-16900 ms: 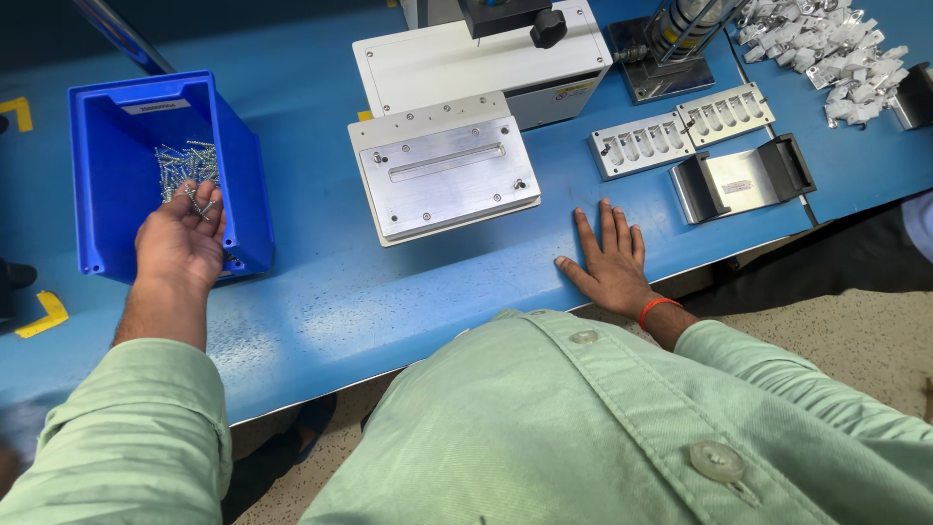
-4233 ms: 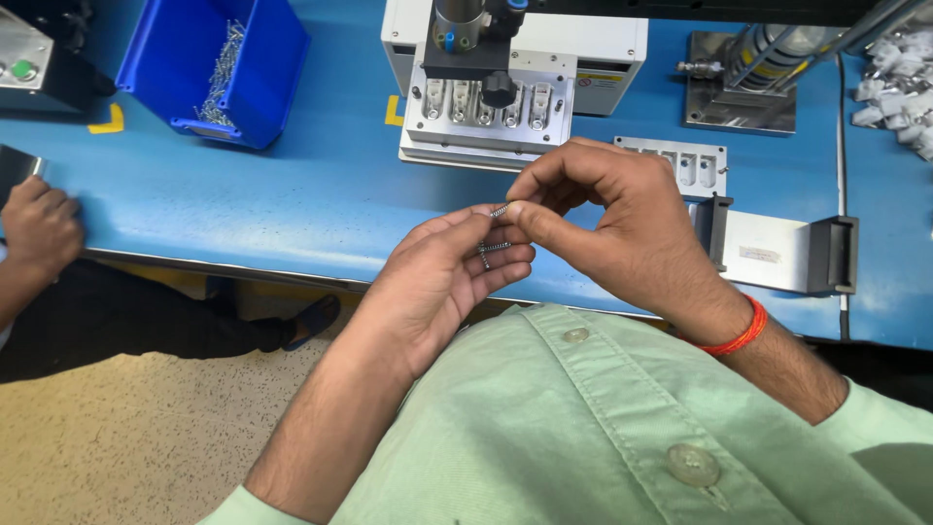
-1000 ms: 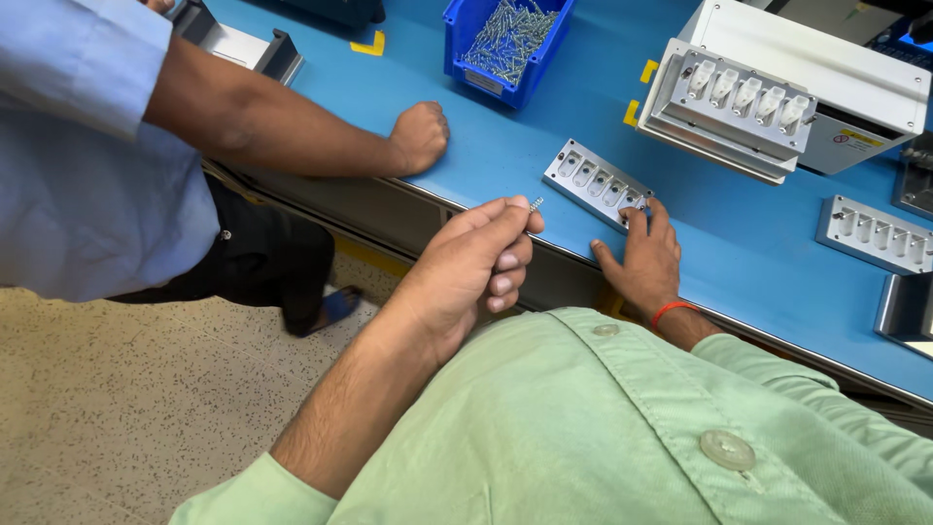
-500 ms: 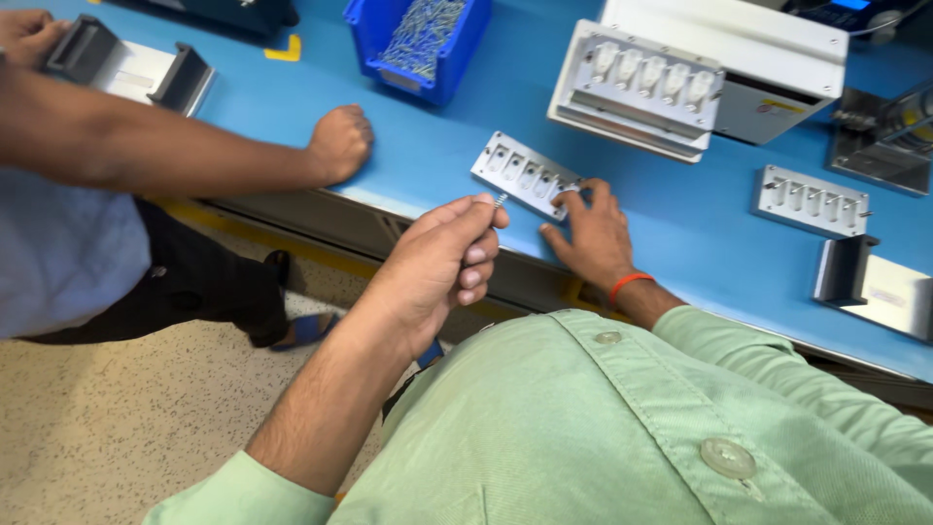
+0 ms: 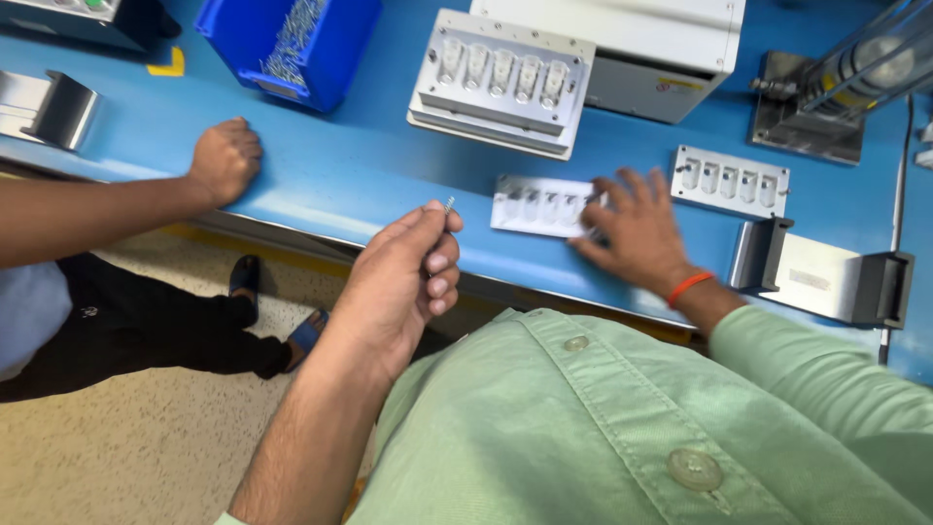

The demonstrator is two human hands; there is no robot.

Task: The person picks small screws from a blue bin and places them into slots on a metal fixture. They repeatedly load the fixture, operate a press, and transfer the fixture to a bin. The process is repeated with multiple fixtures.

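Bright, even overhead light across the glossy blue workbench (image 5: 369,175), with a pale sheen along its near edge. Soft, short shadows under the white slotted tray (image 5: 539,206) and the right hand (image 5: 637,233), both smeared by motion blur. Sharper on the left hand (image 5: 403,282). Slight wide-angle bending toward the corners.

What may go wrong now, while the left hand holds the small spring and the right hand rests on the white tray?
1. The small spring is pinched only at the fingertips of the left hand, near the bench edge; if it slips, it would likely fall to the floor.
2. The right hand covers part of the white tray, so some slots are hidden and a spring might miss one.
3. The co-worker's fist rests close by; a bump seems possible.
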